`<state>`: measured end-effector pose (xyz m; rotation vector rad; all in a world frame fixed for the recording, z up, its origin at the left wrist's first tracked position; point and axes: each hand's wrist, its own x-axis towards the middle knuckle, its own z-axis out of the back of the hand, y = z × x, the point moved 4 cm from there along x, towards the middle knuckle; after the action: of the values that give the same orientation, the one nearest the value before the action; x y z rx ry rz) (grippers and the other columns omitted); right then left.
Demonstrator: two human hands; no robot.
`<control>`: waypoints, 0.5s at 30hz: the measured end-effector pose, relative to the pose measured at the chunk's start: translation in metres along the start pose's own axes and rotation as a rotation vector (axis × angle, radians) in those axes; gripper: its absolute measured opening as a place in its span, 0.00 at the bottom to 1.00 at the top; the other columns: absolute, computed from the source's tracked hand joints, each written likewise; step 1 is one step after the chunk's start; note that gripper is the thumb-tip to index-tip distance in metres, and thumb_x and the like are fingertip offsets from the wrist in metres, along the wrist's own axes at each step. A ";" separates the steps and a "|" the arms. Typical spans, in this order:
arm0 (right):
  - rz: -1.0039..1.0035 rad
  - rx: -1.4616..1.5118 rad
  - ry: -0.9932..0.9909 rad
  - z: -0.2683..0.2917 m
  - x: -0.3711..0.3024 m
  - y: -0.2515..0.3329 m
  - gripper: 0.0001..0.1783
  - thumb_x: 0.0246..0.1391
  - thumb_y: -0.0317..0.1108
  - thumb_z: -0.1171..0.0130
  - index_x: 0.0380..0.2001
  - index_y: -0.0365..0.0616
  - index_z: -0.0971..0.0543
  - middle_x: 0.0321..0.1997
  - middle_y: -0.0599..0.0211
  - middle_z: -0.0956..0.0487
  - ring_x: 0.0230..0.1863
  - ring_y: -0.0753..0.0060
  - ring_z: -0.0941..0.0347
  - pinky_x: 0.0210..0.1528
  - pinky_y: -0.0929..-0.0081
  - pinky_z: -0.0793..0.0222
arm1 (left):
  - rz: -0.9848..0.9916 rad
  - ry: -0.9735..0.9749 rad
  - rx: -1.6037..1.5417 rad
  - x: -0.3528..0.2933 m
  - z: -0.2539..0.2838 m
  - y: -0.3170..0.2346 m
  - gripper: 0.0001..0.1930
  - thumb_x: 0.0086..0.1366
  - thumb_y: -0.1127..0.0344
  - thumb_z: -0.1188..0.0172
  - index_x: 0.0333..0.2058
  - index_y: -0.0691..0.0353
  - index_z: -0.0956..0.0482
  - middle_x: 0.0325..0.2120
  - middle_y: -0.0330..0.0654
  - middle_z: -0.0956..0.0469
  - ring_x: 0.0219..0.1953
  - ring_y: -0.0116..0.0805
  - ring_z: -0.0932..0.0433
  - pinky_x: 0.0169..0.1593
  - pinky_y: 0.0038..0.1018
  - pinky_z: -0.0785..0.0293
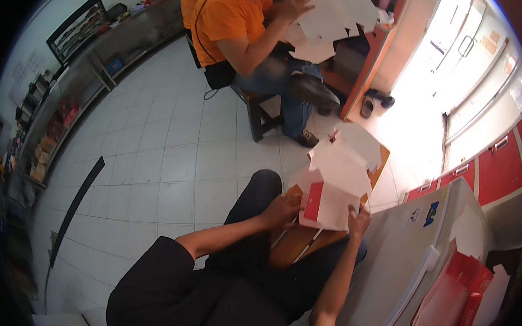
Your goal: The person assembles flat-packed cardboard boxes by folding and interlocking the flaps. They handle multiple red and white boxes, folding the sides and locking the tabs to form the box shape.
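Observation:
A partly folded cardboard box (pixel 337 187), white inside with a red flap on its near left part, rests over an orange-brown wooden surface (pixel 289 253) between my knees. Its far panels spread flat, with notches cut along their edges. At the box's left edge, my left hand (pixel 282 211) grips the cardboard with bent fingers. My right hand (pixel 359 220) pinches the near right edge, thumb on the white side. Two pale strips cross the wooden surface just below the box.
Across from me a person in orange (pixel 235 26) sits holding another white cardboard sheet (pixel 333 22). On my right stands a white fridge (pixel 407 253), with red and white folded boxes (pixel 454 297) beside it. Metal counters (pixel 85 83) line the left wall. Shoes (pixel 367 106) lie near the bright doorway.

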<state>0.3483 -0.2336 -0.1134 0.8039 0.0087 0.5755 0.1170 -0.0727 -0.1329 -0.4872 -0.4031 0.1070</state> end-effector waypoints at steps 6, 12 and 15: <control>-0.036 0.063 -0.158 0.005 0.018 -0.028 0.16 0.49 0.34 0.35 0.42 0.39 0.18 0.35 0.54 0.16 0.37 0.62 0.18 0.41 0.69 0.27 | -0.068 -0.005 -0.105 -0.005 -0.012 -0.001 0.14 0.46 0.66 0.30 0.34 0.56 0.19 0.45 0.46 0.27 0.53 0.46 0.28 0.53 0.40 0.30; -0.170 0.014 0.001 0.022 0.016 0.006 0.20 0.48 0.40 0.35 0.44 0.43 0.19 0.41 0.48 0.19 0.44 0.47 0.21 0.47 0.60 0.27 | -0.176 0.003 -0.101 0.002 0.005 -0.016 0.09 0.51 0.69 0.33 0.33 0.58 0.19 0.41 0.41 0.25 0.50 0.42 0.25 0.49 0.36 0.25; -0.080 -0.122 0.073 -0.005 0.010 -0.005 0.21 0.47 0.39 0.35 0.45 0.42 0.19 0.41 0.48 0.19 0.44 0.47 0.21 0.47 0.59 0.27 | -0.177 0.016 -0.123 0.001 0.000 -0.013 0.11 0.53 0.69 0.34 0.37 0.59 0.20 0.40 0.42 0.23 0.48 0.44 0.24 0.47 0.35 0.24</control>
<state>0.3580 -0.2285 -0.1182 0.6606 0.0713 0.5242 0.1175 -0.0841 -0.1261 -0.5709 -0.4370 -0.0932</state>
